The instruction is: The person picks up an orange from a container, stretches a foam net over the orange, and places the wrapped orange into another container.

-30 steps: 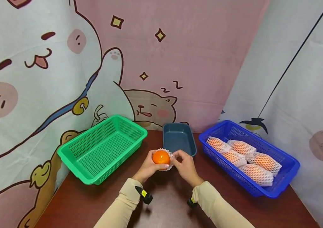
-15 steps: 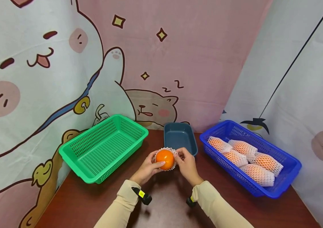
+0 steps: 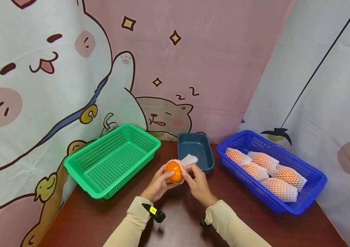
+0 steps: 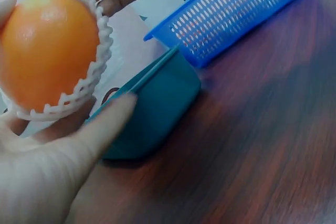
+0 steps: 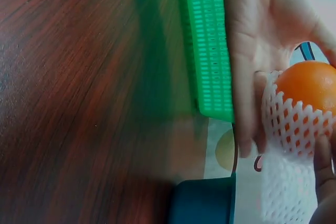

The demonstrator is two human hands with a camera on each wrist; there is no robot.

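Observation:
Over the middle of the table, my left hand [image 3: 157, 186] holds an orange [image 3: 173, 172], its thumb lying across the bare front. A white foam net [image 3: 189, 160] wraps the back and sides of the orange, and its loose end sticks out toward the far right. With thumb and fingers my right hand [image 3: 200, 187] pinches the net at the right side of the orange. In the right wrist view, the net [image 5: 296, 127] covers the lower part of the orange [image 5: 310, 85] and hangs slack below it. The left wrist view shows the orange's smooth bare side [image 4: 50, 51].
A green basket [image 3: 110, 196] stands on the left of the dark wooden table [image 3: 178, 226]. Behind the hands is a small dark blue-grey tray [image 3: 209, 151]. On the right, a blue basket [image 3: 315, 187] contains several net-wrapped oranges [image 3: 278, 188]. A printed cloth hangs behind.
The orange has turned in my left hand. The net's loose end now shows beyond the fruit, toward the tray. My right hand has shifted slightly left and its grip on the net has moved.

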